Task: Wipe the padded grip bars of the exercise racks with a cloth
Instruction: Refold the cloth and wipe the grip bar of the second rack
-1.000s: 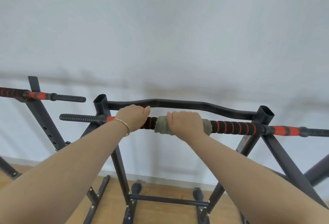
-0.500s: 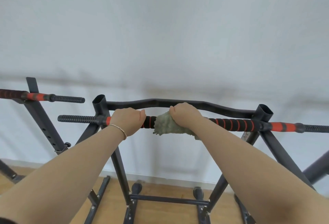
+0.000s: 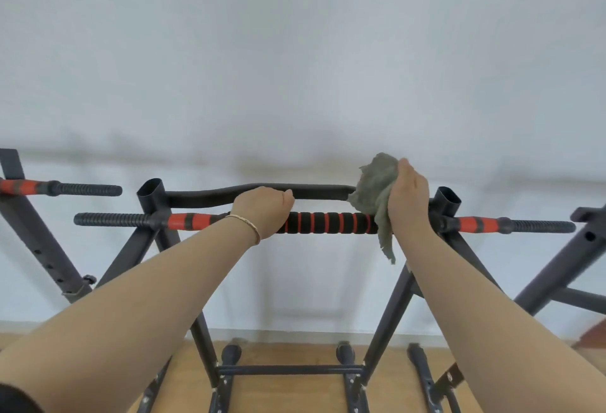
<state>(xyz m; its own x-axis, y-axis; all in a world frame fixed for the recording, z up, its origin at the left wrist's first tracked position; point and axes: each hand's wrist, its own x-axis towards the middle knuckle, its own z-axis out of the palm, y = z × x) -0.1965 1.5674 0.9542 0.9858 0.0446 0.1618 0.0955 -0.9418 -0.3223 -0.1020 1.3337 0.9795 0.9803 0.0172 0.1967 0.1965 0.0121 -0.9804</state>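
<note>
A black and red padded grip bar [image 3: 328, 223] runs across the dark exercise rack [image 3: 154, 196] in front of me. My left hand [image 3: 262, 211] grips the bar left of its middle, a thin bracelet on the wrist. My right hand [image 3: 408, 196] is at the bar's right end and holds a grey-green cloth [image 3: 373, 196]. The cloth bunches above the bar and a strip of it hangs below. A curved black bar [image 3: 213, 198] lies just behind the padded one.
A second rack's red and black bar [image 3: 59, 188] juts in at the left. Another frame [image 3: 564, 258] stands at the right. The rack's feet [image 3: 288, 370] rest on a wooden floor by a white wall [image 3: 295, 68].
My right hand has slid the cloth from the bar's middle to its right end, baring the padded section. The cloth has come loose and bunched up. My left hand keeps its grip.
</note>
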